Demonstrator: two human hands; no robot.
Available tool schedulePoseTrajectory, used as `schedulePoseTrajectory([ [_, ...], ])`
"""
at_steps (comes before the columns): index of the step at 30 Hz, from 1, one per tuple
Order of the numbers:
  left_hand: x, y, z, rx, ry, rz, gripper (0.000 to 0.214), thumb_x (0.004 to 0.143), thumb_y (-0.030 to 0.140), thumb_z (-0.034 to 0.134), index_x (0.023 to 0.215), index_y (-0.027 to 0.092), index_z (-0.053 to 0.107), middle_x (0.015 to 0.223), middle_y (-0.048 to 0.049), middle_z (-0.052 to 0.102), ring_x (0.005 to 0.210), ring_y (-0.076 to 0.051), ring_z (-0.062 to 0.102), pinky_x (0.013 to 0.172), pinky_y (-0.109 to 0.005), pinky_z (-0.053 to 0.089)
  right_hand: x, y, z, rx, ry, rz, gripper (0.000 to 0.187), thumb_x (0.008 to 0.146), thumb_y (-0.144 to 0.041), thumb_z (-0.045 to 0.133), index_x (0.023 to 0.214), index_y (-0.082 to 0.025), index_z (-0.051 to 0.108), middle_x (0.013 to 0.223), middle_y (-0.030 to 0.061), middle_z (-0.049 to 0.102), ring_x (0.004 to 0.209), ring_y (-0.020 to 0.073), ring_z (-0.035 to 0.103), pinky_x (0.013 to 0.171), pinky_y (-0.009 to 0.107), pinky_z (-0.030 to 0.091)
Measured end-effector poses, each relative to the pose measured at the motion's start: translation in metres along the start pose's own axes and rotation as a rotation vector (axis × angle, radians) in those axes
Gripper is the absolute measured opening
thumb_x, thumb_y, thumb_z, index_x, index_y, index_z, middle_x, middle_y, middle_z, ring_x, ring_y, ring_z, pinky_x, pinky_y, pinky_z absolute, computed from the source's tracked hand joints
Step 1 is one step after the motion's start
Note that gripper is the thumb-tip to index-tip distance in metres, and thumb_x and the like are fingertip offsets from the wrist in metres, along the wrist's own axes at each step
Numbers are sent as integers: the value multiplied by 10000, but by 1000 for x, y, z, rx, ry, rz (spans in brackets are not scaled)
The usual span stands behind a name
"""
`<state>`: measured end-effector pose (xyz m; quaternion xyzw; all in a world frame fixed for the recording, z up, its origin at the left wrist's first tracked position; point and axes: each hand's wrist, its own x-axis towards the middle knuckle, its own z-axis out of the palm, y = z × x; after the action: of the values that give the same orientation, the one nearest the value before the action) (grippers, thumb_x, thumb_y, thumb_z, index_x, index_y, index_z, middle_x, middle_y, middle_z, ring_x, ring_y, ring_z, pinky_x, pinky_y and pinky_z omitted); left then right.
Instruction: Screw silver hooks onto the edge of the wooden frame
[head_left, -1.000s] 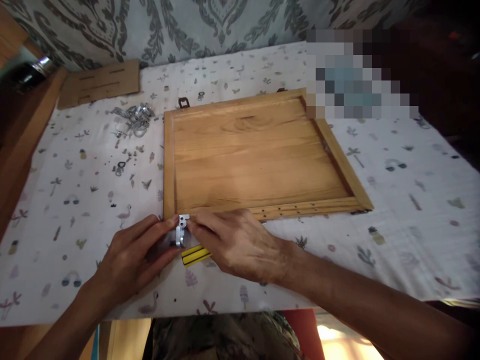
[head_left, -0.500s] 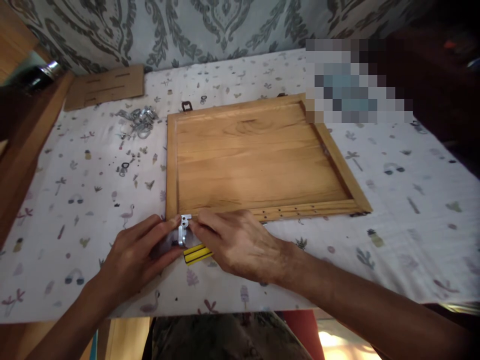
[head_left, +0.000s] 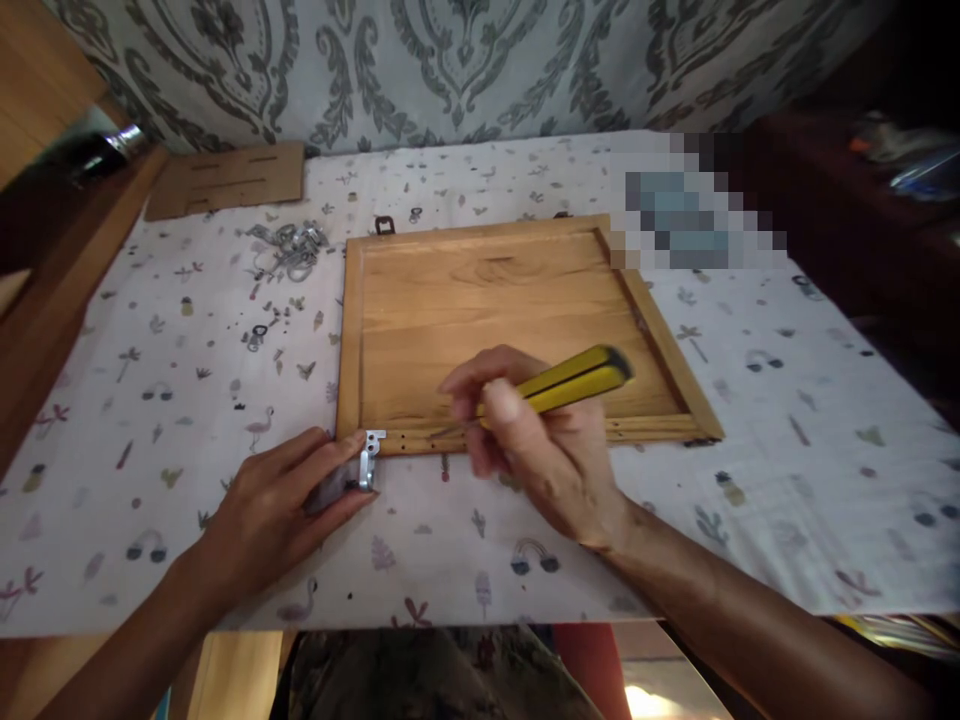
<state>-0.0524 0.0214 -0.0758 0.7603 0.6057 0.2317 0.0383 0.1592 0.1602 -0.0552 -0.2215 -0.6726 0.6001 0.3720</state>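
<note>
A framed wooden panel point(head_left: 427, 320) lies flat on the table, with small holes along its near rail. My left hand point(head_left: 274, 500) pinches a silver metal bracket point(head_left: 367, 462) between thumb and fingers at the panel's near left corner. In my right hand point(head_left: 559, 455) is a yellow screwdriver with black stripes point(head_left: 570, 380), raised over the near rail. Its handle points up and right, while its thin shaft slants down to the left, apart from the bracket. Whether the tip touches the rail I cannot tell.
Loose metal hardware point(head_left: 296, 248) is heaped left of the panel, with small screws point(head_left: 281, 312) scattered nearer. A cardboard piece point(head_left: 232, 182) lies at the back left. Dark metal clasp point(head_left: 385, 226) sits at the panel's far edge. A patterned cloth point(head_left: 420, 590) covers the table.
My right hand has moved away from the bracket, rightward and up, and the screwdriver has swung so its handle points up and right. My left hand still pinches the bracket at the corner.
</note>
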Motion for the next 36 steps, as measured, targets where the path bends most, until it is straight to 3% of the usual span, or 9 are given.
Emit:
schedulePoseTrajectory([
  [3, -1, 0, 0, -14, -21, -16, 319, 1030, 357, 549, 1286, 177, 610, 834, -8, 597, 685, -139, 620, 582, -238, 530, 2, 2, 6, 78, -124, 81, 377, 962, -504, 624, 792, -168, 604, 721, -16, 591, 560, 78, 583, 509, 206, 495],
  [8, -4, -3, 2, -26, -15, -24, 326, 1024, 371, 560, 1290, 191, 613, 844, -14, 618, 688, -141, 615, 577, -242, 515, 1, 8, 13, 151, -201, 140, 350, 962, -477, 624, 825, -155, 625, 715, -5, 631, 604, 82, 605, 556, 204, 523],
  [29, -4, -3, 4, -11, 1, -35, 303, 1023, 398, 545, 1224, 197, 649, 861, -30, 660, 725, -161, 661, 608, -268, 568, -7, 13, 17, 221, -209, 234, 289, 956, -422, 637, 849, -155, 663, 695, -3, 660, 596, 82, 627, 540, 188, 541],
  [36, -1, -1, 2, -3, -17, -21, 293, 1037, 382, 523, 1219, 185, 640, 853, -22, 652, 702, -147, 655, 602, -255, 556, -7, 14, 18, 161, -223, 170, 305, 980, -407, 601, 811, -157, 644, 700, -1, 643, 596, 85, 594, 538, 212, 498],
])
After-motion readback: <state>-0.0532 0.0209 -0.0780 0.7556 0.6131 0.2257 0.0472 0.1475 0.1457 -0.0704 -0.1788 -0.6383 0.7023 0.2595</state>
